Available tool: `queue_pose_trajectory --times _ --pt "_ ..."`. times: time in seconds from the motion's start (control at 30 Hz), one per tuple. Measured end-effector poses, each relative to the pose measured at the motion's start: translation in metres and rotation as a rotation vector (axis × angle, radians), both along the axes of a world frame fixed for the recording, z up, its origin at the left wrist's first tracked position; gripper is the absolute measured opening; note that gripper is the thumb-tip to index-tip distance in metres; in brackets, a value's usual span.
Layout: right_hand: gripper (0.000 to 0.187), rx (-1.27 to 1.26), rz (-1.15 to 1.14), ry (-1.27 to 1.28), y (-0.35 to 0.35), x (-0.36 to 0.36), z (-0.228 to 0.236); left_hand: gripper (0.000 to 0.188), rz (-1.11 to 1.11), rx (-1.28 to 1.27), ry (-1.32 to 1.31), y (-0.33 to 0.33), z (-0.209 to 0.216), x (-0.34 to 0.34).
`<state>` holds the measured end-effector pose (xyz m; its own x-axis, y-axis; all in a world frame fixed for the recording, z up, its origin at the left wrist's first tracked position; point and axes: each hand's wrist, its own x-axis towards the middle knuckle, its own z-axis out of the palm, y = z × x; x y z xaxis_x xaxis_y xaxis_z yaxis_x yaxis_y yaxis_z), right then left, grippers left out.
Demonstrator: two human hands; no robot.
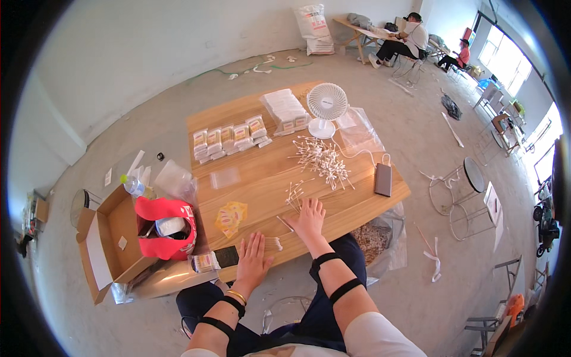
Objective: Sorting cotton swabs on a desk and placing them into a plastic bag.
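Note:
My left hand (pixel 254 262) lies flat near the table's front edge, its fingers stretched out and pressing nothing I can see. Beside it is a small, even row of cotton swabs (pixel 273 244). My right hand (pixel 309 223) rests on the wood with its fingers apart; its thumb is close to a single cotton swab (pixel 285 223), and whether they touch is unclear. A few loose swabs (pixel 293 193) lie beyond its fingertips, with a large tangled heap of swabs (pixel 324 162) farther back. A yellow printed plastic bag (pixel 231 218) lies flat to the left.
Filled swab packs (pixel 229 138) stand in rows at the back left, near a white fan (pixel 326 107). A power bank (pixel 383 179) sits by the right edge. An open cardboard box (pixel 113 238) and red bag (pixel 169 229) adjoin the left edge. Two people work far off.

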<state>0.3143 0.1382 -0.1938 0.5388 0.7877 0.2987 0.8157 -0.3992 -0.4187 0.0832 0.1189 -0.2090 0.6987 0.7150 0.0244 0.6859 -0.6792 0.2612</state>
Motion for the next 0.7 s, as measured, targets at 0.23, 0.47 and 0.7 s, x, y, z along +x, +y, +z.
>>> queue_pose_trajectory --times 0.23,0.47,0.7 --pt "0.031 -0.016 0.007 0.124 0.025 0.036 -0.035 0.076 -0.003 0.058 0.038 -0.004 -0.001 0.004" --pt "0.015 -0.080 -0.014 0.261 0.044 0.045 -0.018 0.076 0.037 0.066 0.010 -0.003 0.000 0.002" --pt "0.025 -0.220 0.150 0.661 0.035 0.070 -0.020 0.077 0.034 0.062 0.016 -0.002 0.001 0.003"
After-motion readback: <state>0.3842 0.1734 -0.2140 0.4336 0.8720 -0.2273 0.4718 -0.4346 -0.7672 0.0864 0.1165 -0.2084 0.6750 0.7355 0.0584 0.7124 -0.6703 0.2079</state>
